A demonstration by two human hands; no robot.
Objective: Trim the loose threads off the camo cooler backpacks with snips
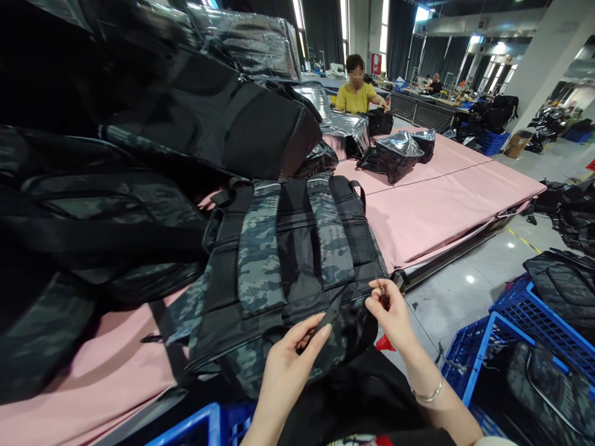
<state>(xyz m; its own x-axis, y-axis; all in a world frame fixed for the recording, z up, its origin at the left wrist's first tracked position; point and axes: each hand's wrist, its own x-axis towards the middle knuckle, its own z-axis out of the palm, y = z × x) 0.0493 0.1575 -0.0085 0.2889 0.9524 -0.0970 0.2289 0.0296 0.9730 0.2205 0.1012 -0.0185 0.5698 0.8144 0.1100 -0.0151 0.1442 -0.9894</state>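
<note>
Head view: My left fingers (317,342) pinch a black strap (331,308) on a camouflage backpack (260,266) at the pink surface (441,217)'s edge; my right fingers (385,314)' grip is unclear. Uneven tension could twist the webbing. Heaped bags (199,111) crowd the left; a blue crate (465,350) flanks my right.

The table (437,217) is covered in pink cloth (483,186). A camouflage backpack (263,254) is laid at its near edge, dark bags (116,210) are heaped on the left, and black bags (393,162) with silvery linings (400,144) are set out farther off.
</note>
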